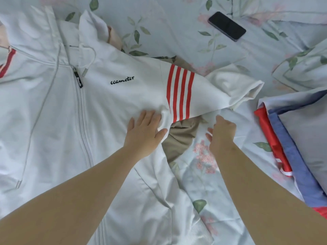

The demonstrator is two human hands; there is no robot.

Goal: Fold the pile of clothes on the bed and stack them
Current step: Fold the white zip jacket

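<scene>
Pressing left hand point(144, 131), fingers straight, onto white zip-up hoodie point(106, 106) lying spread across floral bedsheet point(203, 183); reaching right hand point(222, 133), fingers curled, hold unclear, beneath red-striped sleeve point(180, 94) running away rightward.

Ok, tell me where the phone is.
In the head view the phone lies at upper right on the floral sheet, beyond the red-striped sleeve of the white hoodie.

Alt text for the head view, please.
A white zip hoodie lies spread on a floral bed sheet; the left hand presses flat by its red-striped sleeve, the right hand at the sleeve's lower edge. Folded clothes sit right, a phone beyond.
</scene>
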